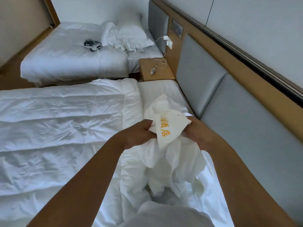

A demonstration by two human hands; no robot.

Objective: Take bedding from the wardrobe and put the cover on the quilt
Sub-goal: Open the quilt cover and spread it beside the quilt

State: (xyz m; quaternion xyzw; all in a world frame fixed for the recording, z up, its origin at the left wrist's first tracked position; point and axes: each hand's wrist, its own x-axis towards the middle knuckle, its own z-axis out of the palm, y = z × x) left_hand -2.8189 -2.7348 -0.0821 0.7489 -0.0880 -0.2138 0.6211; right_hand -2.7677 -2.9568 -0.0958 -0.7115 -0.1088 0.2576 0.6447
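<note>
Cover (pixel 170 128): cream cloth, crumpled. One flat flap on top bears yellow stitched characters, and the rest hangs in loose folds toward the person.
Cover, place: held up over the head end of the near bed (pixel 157 89), above the quilt's head edge and close to the headboard (pixel 213 104).
Left grip (pixel 139 133): fingers curled in, pinching bunched cloth at the flap's left edge.
Right grip (pixel 196 136): closed round the folds under the flap's right edge; fingertips hidden by cloth.
Cover to grips: it lies between the two and is caught by both. It has no clear long axis while bunched.
Quilt (pixel 65 128): white, stitched in panels, rumpled, spread flat over most of the near bed. A strip of bare sheet shows between its head edge and the headboard.
Quilt axis: along the bed, running from the head end away to the left of the grips.
Nearer hand: the left, which sits over the quilt's head edge; the right sits toward the headboard side.
Step, as judged: sorting the cover for a corner or its opening. The opening is possibly within the hanging folds, but it cannot be made out.
Next move, as judged: the cover needs shaking out leftward along the quilt's axis.
Far bed (pixel 73 63): headset (pixel 92 45) on it, pillows (pixel 131 35) at its head end.
Nightstand (pixel 155 72): between the beds, with a white cable on it.
</note>
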